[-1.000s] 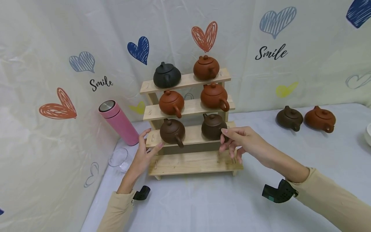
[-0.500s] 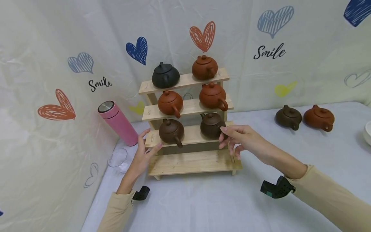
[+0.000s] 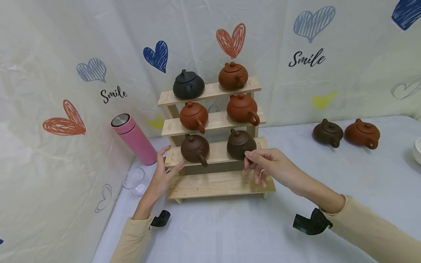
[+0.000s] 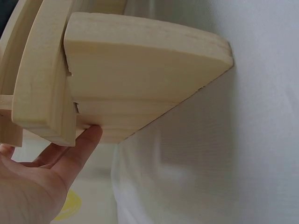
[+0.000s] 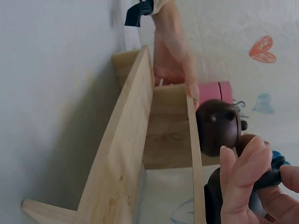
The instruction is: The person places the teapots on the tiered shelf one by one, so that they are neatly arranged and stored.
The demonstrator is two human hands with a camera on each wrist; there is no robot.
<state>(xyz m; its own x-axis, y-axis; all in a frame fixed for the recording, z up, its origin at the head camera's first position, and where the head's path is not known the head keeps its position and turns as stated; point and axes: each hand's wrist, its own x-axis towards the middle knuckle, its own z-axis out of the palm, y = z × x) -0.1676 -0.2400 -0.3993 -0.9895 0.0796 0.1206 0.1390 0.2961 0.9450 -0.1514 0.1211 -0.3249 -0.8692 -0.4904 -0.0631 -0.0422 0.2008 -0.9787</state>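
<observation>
A stepped wooden display stand point(image 3: 217, 185) carries several clay teapots in the head view. On its lowest occupied shelf stand a brown teapot point(image 3: 194, 146) at left and a dark brown teapot point(image 3: 240, 144) at right. My right hand point(image 3: 271, 166) pinches the right teapot's handle between thumb and fingers; the handle is mostly hidden, but it shows in the right wrist view as a dark handle point(image 5: 270, 178). My left hand point(image 3: 163, 180) holds the left end of that shelf, thumb at the front edge. In the left wrist view its fingers point(image 4: 77, 154) touch the wood from behind.
Higher on the stand sit a black teapot point(image 3: 188, 86) and several reddish ones. A pink flask point(image 3: 135, 138) and a clear glass point(image 3: 133, 179) stand left of it. Two more teapots, one brown point(image 3: 327, 133) and one reddish point(image 3: 363, 135), rest on the table at right. A white bowl point(image 3: 417, 151) is cut off at the edge.
My right hand has moved a little left and toward me, turning the dark brown teapot so its handle points more to the front. My left hand stays on the shelf.
</observation>
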